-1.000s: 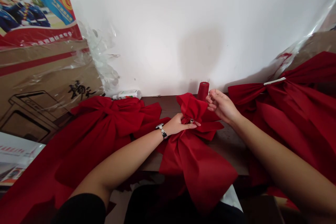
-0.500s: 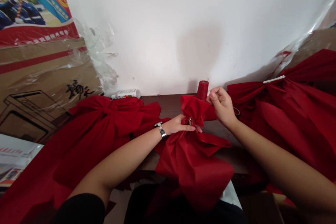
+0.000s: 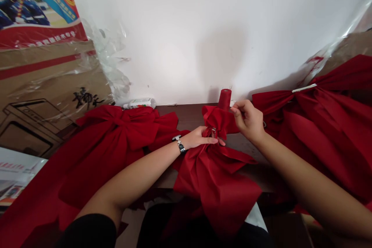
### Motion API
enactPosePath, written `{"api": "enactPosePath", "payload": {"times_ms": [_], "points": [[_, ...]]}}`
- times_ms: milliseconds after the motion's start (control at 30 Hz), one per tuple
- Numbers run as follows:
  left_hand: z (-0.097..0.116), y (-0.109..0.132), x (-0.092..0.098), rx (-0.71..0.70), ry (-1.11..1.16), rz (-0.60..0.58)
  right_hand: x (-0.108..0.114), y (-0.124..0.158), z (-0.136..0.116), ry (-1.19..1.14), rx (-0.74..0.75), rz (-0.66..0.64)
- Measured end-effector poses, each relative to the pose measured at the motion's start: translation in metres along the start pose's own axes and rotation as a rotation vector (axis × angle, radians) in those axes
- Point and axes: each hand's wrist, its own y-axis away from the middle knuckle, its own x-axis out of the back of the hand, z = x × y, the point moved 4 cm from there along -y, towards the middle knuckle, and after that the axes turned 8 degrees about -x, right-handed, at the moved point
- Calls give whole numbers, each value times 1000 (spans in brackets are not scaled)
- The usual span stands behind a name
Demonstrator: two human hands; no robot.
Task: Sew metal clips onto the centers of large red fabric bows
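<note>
The left hand (image 3: pixel 199 138) grasps a red bow (image 3: pixel 222 178) at its gathered middle, beside a small metal piece (image 3: pixel 214 132); the bow's lower folds hang over the front edge of the surface (image 3: pixel 187 114). The right hand (image 3: pixel 249 119) pinches thumb and fingers together, holding what I cannot tell, just beside a red thread spool (image 3: pixel 224 99) near the back edge. Leftward lie another bow (image 3: pixel 116 133) and a white bottle (image 3: pixel 142 103); rightward, gathered red fabric (image 3: pixel 328 124).
</note>
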Motion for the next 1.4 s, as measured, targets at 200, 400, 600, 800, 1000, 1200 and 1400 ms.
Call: {"api": "enactPosePath", "payload": {"times_ms": [200,400,600,800,1000,1200,1400], "points": [[6,1,9,-101,-138,186,-8,-1,5,-272,-201,-89],[6,4,19,-139,-217,375,-41,2,13,-510,-408,-582],[8,3,17,-126,-265,348,-45,3,16,-693,-561,-663],[6,3,14,-121,-271,325,-45,3,22,-656,-530,-659],[1,3,15,-100,-276,303,-44,4,19,-532,-378,-635],[0,3,14,-71,-282,260,-41,3,14,-575,-289,-679],[1,3,10,-62,-274,175,-40,2,12,-589,-291,-732]]}}
